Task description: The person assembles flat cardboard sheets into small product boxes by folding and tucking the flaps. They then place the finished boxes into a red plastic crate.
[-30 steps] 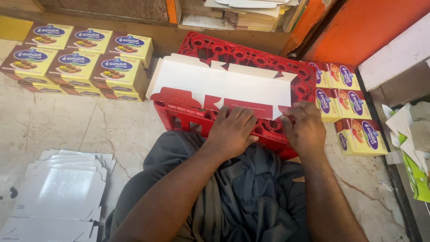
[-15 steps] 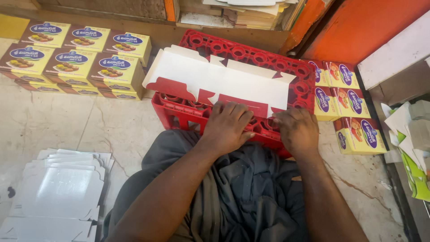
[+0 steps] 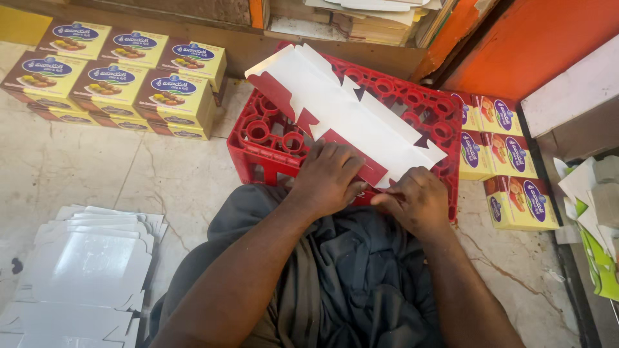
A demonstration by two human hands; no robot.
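Flat carton blank, white with red flaps, lies tilted across the red crate | your left hand presses it flat, right hand pinches its near edge | folding underway; next, crease squarely | finished yellow boxes beyond.

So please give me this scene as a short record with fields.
left hand: flat on the carton blank
right hand: pinching the blank's near edge
blank: unfolded, white with red flaps, lying aslant on the red crate
floor left: pile of white blanks
far left: yellow boxes, stacked
right of crate: more boxes
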